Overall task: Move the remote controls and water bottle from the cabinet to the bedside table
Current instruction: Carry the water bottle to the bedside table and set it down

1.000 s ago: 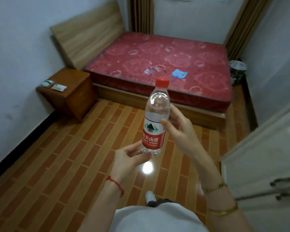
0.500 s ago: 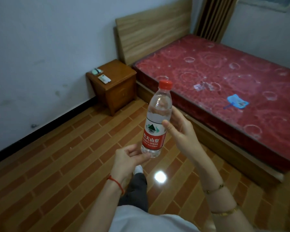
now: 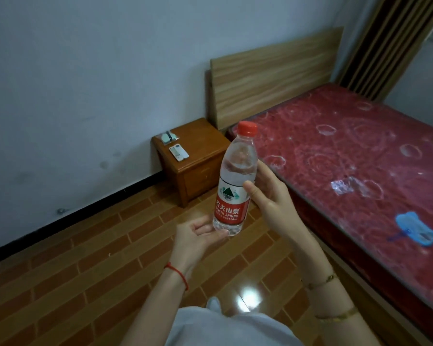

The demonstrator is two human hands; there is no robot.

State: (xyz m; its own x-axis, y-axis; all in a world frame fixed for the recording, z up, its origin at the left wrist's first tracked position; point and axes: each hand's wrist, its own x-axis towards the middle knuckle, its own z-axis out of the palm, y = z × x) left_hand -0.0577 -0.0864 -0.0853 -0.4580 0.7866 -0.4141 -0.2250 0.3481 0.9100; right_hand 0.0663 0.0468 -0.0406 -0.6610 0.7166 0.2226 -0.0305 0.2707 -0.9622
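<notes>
The water bottle (image 3: pixel 235 186) is held upright in front of the body. The left hand (image 3: pixel 198 236) is cupped half open under its base, and the fingertips touch the bottom edge. The right hand (image 3: pixel 273 198) is closed loosely around the label from the right side, with the thumb pressed on the front. The grip is therefore light, and the cap stands well above both hands. A slip is possible if the smooth plastic is squeezed or the support below is removed too early; the bottle would then fall on the tiled floor (image 3: pixel 85 258). Farther away, the bedside surface (image 3: pixel 203 143) is seen against the wall, with two remote controls (image 3: pixel 178 152) already on it. A careless placing could knock them.
</notes>
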